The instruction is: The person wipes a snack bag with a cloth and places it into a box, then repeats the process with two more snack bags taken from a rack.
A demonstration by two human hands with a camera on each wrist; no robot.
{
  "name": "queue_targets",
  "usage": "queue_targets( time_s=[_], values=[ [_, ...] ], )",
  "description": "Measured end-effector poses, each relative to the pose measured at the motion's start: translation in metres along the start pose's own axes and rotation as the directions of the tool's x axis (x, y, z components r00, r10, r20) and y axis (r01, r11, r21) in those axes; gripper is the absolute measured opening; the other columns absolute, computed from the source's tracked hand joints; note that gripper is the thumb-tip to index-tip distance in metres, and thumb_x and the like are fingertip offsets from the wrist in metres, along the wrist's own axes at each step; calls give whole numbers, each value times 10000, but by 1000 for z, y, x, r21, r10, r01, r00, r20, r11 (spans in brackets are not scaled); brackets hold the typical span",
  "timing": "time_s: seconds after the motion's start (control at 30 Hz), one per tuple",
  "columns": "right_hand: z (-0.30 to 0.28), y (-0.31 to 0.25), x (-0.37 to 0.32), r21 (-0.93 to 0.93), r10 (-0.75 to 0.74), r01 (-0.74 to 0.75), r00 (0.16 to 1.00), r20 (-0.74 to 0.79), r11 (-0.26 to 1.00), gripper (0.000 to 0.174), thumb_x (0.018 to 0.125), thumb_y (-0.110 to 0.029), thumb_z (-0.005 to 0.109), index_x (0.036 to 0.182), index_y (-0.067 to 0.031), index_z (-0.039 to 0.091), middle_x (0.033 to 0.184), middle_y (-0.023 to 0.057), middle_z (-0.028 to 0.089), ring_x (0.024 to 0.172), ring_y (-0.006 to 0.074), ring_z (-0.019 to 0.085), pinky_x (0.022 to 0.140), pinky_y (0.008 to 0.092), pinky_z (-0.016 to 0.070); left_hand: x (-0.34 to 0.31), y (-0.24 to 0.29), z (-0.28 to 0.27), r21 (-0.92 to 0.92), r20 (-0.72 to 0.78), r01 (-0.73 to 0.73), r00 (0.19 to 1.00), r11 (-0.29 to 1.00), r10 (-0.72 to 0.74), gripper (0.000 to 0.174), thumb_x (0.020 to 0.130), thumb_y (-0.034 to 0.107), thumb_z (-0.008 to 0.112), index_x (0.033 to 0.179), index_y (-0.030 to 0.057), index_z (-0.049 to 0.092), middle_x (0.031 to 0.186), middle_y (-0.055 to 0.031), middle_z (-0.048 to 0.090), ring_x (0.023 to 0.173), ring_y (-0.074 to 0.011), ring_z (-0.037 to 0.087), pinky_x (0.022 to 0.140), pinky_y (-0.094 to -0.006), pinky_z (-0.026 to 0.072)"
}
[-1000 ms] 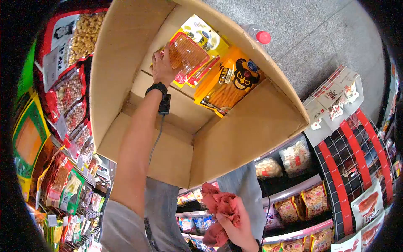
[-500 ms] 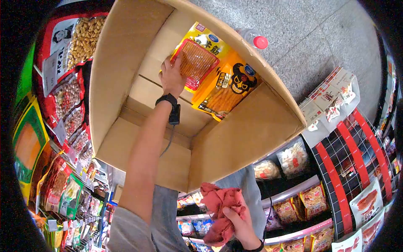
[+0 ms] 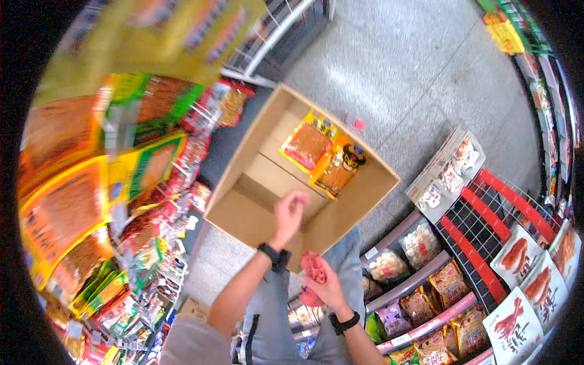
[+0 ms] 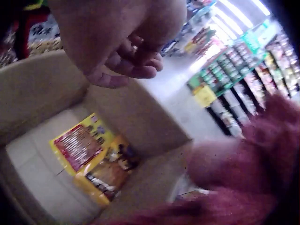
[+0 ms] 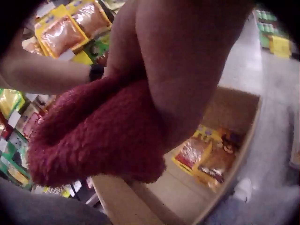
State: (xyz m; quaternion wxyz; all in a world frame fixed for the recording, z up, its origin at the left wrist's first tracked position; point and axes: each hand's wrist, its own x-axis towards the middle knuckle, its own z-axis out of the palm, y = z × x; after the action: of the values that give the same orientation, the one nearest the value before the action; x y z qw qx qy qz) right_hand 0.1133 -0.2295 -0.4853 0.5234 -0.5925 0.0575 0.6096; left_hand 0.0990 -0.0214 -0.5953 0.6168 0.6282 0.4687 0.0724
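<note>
My left hand (image 3: 291,216) is over the near part of an open cardboard box (image 3: 243,201), its fingers loosely bent with nothing between them. In the left wrist view those fingers (image 4: 136,70) hang above the box. Inside, at the far side, lie a yellow snack packet (image 3: 309,146) with a red-framed window and an orange packet (image 3: 340,173) with a black cartoon face, side by side. Just outside the near edge my right hand (image 3: 328,285) grips a crumpled red cloth (image 3: 313,271). The cloth's fuzzy texture shows in the right wrist view.
Hanging snack packets (image 3: 67,207) crowd the left side. At the right stand a shelf of bagged snacks (image 3: 420,304), a wire rack (image 3: 486,225) with red strips, and a white display box (image 3: 447,173). A bottle's red cap (image 3: 359,124) shows beyond the box on the grey floor (image 3: 389,73).
My left hand has let go of the yellow packet and drawn back toward me. The packet stays beside the orange one. The head view has pulled back, and the right hand keeps the red cloth.
</note>
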Motion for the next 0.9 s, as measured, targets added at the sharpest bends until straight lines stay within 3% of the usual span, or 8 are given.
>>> queue_targets(
  time_s=[0.2,0.27,0.47,0.6,0.73,0.77,0.87,0.9],
  values=[
    [42,-117,-65,-67,118,-98,724,679,993,587,905,-170,750,1412,-31,488,1229,-3,617,1075,86,565,973,291,473,-103,235,-43,-398,38,-74,995,914,96,202,973,-28,491,1089,-3,655,891,-43,647,797,-102,589,721,-244,481],
    [54,-161,-97,-181,185,-70,609,771,981,612,900,-191,761,1430,-57,484,1199,-34,624,1008,63,569,920,278,488,-131,287,-65,-439,-70,-160,987,884,145,197,956,-40,497,1082,-6,645,876,-39,634,767,-106,566,707,-247,467],
    [114,-250,-186,-259,226,-36,609,760,965,501,877,-162,783,1319,-48,578,1064,-29,666,938,43,587,843,248,497,-191,381,-116,-615,-256,-356,934,704,248,170,944,3,510,1053,30,638,858,-29,619,747,-97,547,690,-242,446],
    [161,-249,-211,-278,157,148,543,825,949,499,932,-178,728,1373,-46,534,902,-81,636,824,13,560,733,215,477,-242,440,-166,-309,-366,-570,810,761,458,162,934,-28,520,1014,9,656,859,-46,634,777,-127,604,684,-274,490],
    [215,-258,-239,-323,160,274,486,859,906,412,925,-214,729,1263,-14,603,1029,-39,666,913,33,573,803,242,490,-294,490,-226,368,-36,-775,540,514,841,219,786,-85,569,935,19,692,892,-111,686,802,-239,668,702,-346,547],
    [230,-271,-252,-339,151,336,478,865,879,395,941,-228,712,1259,-20,608,1057,-28,669,929,51,582,822,251,494,-303,493,-239,414,-42,-749,553,518,832,270,713,-79,591,937,23,703,882,-117,693,809,-289,665,721,-358,556],
    [252,-289,-258,-430,191,351,546,816,832,390,959,-242,693,1272,-26,609,1091,-17,678,943,60,590,829,252,496,-301,483,-285,289,-463,-638,559,713,688,193,826,-53,583,957,48,683,959,-82,704,899,-209,671,775,-337,546],
    [247,-283,-244,-421,142,413,558,818,807,381,974,-244,675,1285,-33,612,1123,-6,681,958,63,598,844,251,502,-287,472,-308,244,-628,-645,464,724,625,203,840,-43,589,1008,41,667,1015,-80,691,952,-195,654,817,-333,533]
  ],
)
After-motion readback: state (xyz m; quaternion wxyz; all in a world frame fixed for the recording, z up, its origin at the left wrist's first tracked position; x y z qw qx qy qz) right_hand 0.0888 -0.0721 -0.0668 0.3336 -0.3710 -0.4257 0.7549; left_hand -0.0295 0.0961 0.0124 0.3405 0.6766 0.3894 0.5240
